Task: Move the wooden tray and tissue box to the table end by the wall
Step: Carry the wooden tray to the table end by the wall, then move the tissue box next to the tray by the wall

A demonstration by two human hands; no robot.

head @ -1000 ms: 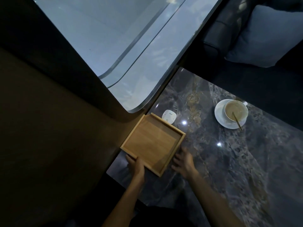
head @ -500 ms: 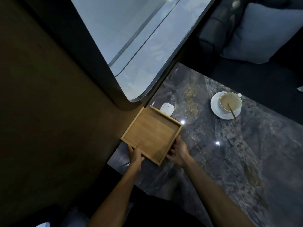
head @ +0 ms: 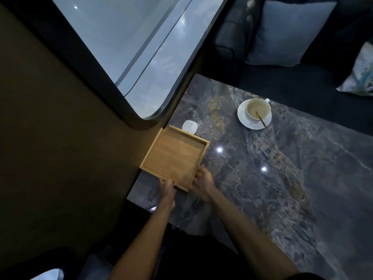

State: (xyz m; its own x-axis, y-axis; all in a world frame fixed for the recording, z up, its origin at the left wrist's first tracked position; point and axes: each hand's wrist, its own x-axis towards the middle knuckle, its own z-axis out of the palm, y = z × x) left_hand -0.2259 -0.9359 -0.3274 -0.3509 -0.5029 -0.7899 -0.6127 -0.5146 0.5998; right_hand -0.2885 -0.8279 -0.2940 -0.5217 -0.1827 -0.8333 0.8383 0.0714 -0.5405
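Observation:
A square wooden tray point(head: 173, 157), with nothing in it, lies flat on the dark marble table point(head: 282, 178), its left side against the brown wall. My left hand point(head: 167, 188) grips the tray's near rim close to the near corner. My right hand point(head: 202, 181) holds the tray's right rim, fingers curled over the edge. No tissue box is in view.
A small white rounded device point(head: 189, 126) lies just beyond the tray by the wall. A white cup with a spoon on a saucer point(head: 255, 114) stands further out. A window point(head: 131, 47) rises above; a dark sofa with cushions point(head: 288, 31) lies past the table.
Both hands have closed onto the tray's near corner, the right hand moving from beside the tray onto its rim. The tray itself stays against the wall.

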